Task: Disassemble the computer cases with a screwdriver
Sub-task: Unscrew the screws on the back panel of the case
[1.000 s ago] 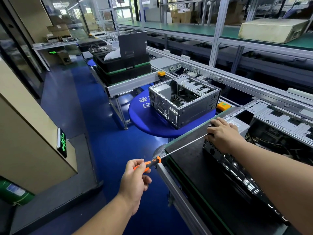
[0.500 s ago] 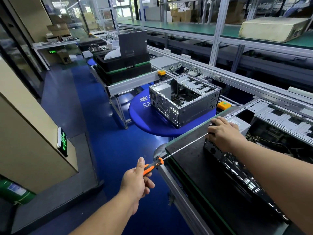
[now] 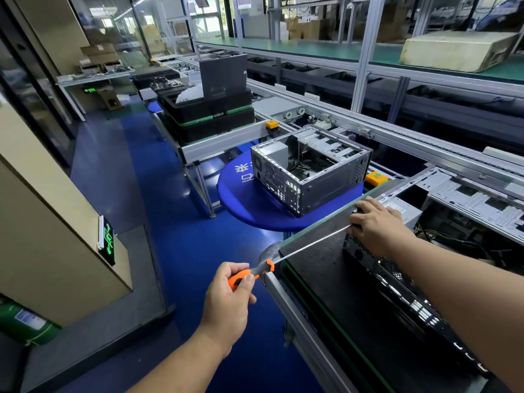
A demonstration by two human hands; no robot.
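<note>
We see the left hand (image 3: 226,302) low in the middle of the view, fingers and thumb curled round the orange-and-black handle of the screwdriver (image 3: 283,256). The handle sits out past the near-left corner of the dark tabletop (image 3: 320,268), over the blue floor (image 3: 175,251). From there the long steel shaft runs up and to the right, slanting across the tabletop's corner, handle end nearest us, tip end pointing away toward the right hand (image 3: 380,225).

That right hand lies on the upper left corner of the computer case (image 3: 397,282), the one on its side on the tabletop. Its fingers are bent over the case's edge, right where the shaft ends; the tip itself is hidden under them, so we cannot tell whether they pinch the shaft or only press on the case. The case stretches from that hand down toward the lower right, its perforated rear panel facing us, its open interior behind the right forearm.

Further off, a second computer case (image 3: 309,171) stands open-topped on a round blue table (image 3: 255,205), well apart from both hands. Beyond it, black trays (image 3: 209,117) are stacked on a conveyor bench.
</note>
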